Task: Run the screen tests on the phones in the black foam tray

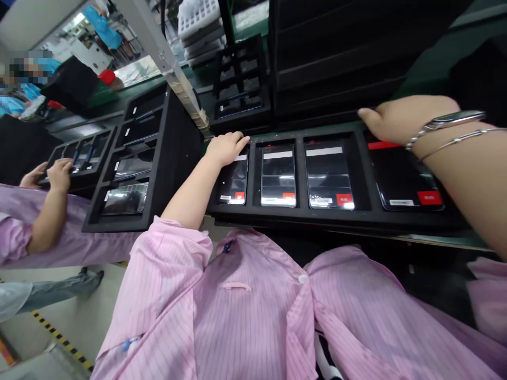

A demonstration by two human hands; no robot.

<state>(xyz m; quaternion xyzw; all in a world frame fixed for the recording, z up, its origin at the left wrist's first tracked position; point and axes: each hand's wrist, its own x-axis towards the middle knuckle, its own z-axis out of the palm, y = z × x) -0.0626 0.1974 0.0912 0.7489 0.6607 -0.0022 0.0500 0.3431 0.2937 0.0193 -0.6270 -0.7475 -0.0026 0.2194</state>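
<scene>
Tray [300, 174], long and black, lies crosswise before a person in pink, its long axis running from the left grip [225, 148] to the right grip [415, 116]. A deeper side tray [174, 163] stands to the left of the left grip, its length leading away from the body.

The left grip rests at the tray's far left corner, fingers bent over the rim; how firmly it is clamped there, if at all, cannot be told. The right grip is by the far edge toward the other end, one digit pointing left, the other fingertips out of sight, so whether it is clamped on anything cannot be told either.

Four phones [278, 182] lie flat in separate slots, on the body side of both grips. The leftmost sits right by the left grip, with the second to its right; the third is nearer the right grip, and the fourth lies partly behind the right forearm. Smallest of all, red labels [344, 199] mark the phones' near ends, farthest from the grips.
</scene>
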